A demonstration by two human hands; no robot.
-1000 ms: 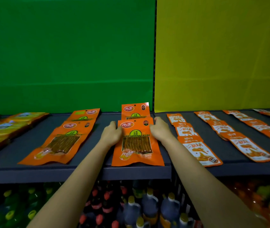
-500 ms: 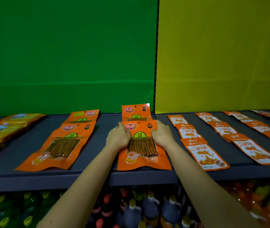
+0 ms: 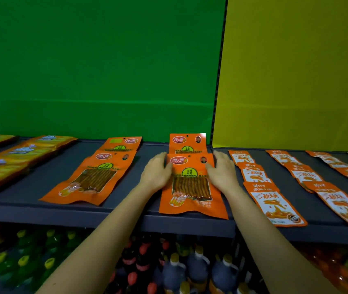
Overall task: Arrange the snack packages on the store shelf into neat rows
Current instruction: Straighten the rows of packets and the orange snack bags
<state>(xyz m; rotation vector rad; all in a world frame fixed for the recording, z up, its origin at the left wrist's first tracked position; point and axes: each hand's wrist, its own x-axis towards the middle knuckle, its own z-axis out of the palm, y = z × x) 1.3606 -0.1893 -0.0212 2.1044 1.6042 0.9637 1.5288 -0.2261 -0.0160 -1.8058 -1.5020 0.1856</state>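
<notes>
An orange snack package (image 3: 192, 187) with a clear window lies at the middle of the dark shelf (image 3: 126, 215), its bottom edge at the shelf's front lip. My left hand (image 3: 156, 172) rests against its left edge and my right hand (image 3: 222, 172) against its right edge, fingers fairly straight. A second package of the same kind (image 3: 188, 143) lies behind it, partly covered. To the left, two more of these packages (image 3: 96, 177) overlap in a slanted row.
Rows of smaller orange-and-white packets (image 3: 270, 194) run along the right half of the shelf. Yellow packages (image 3: 9, 158) lie at the far left. Green and yellow panels back the shelf. Bottles (image 3: 190, 270) stand on the level below.
Both hands have slid the front package slightly toward the shelf's front edge and straightened it. My hands now lie flatter along its sides.
</notes>
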